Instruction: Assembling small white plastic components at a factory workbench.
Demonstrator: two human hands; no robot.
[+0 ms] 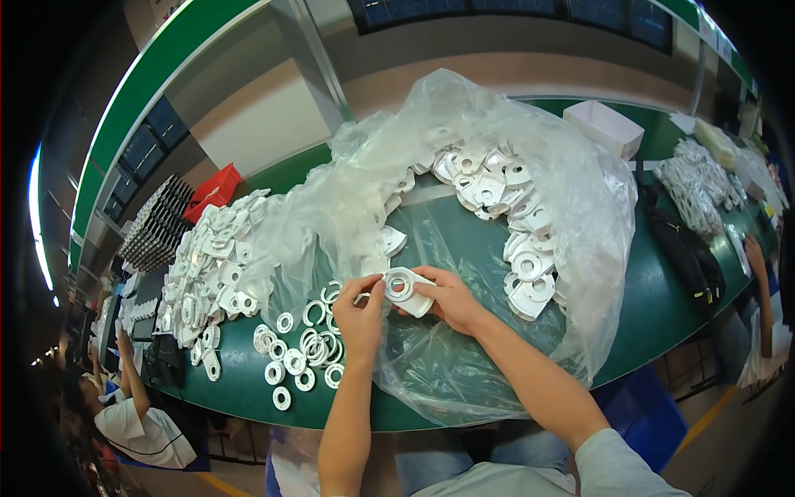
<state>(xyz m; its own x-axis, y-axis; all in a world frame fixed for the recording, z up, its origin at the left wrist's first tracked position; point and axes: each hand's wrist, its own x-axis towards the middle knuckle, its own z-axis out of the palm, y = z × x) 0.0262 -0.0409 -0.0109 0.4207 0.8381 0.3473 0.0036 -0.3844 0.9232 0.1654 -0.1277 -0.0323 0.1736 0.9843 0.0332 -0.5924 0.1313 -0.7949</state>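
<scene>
A white plastic part with a round ringed opening at one end is held up above the plastic sheet, in front of my body. My right hand grips its right side, thumb on top. At its left edge, the fingers of my left hand are pinched against the round end. Whether a separate ring sits in that opening is too small to tell. Left of my left hand, loose white rings lie scattered on the green table. A clear plastic bag spreads beneath my hands.
White plastic parts heap on the left, and more parts lie inside the bag. Behind stand a red bin, stacked dark trays and a white box. A black bag lies right. Co-workers sit at both sides.
</scene>
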